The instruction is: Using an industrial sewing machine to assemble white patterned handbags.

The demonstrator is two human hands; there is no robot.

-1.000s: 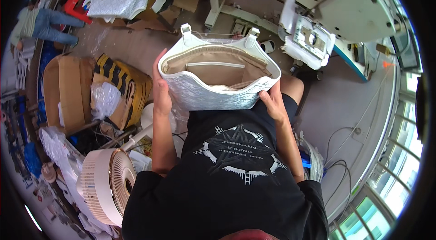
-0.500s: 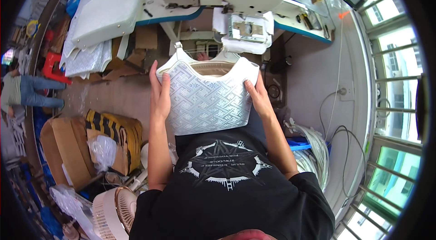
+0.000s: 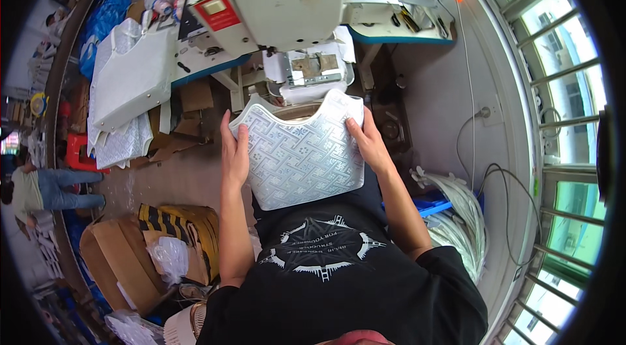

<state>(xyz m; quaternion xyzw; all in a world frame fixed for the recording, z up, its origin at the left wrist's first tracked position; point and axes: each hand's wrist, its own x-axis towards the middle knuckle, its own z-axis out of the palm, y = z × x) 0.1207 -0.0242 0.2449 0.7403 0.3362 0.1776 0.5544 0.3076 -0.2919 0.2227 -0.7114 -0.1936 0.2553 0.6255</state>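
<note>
Upright over my lap I hold a silvery white handbag [image 3: 306,156] with a woven-lattice pattern and a scooped top edge. My left hand [image 3: 236,152] is closed on its left side, thumb on the front face. On the right side my right hand [image 3: 368,143] grips it near the upper corner, thumb in front, fingers behind. A strip of tan lining [image 3: 297,112] shows inside the opening. Just beyond the bag stands the white sewing machine [image 3: 283,2], with a padded metal work plate [image 3: 316,68] below its head.
White bags and patterned panels [image 3: 134,81] are piled on the left of the machine table. A cardboard box [image 3: 120,260] and a black-and-yellow sack [image 3: 189,224] stand at my left, near a fan [image 3: 186,325]. White strips [image 3: 456,234] hang at my right. Another person [image 3: 55,188] is far left.
My view has shifted, so the machine shows more fully and farther left. The bag is tilted a little more and sits slightly lower in view; both hands keep their hold.
</note>
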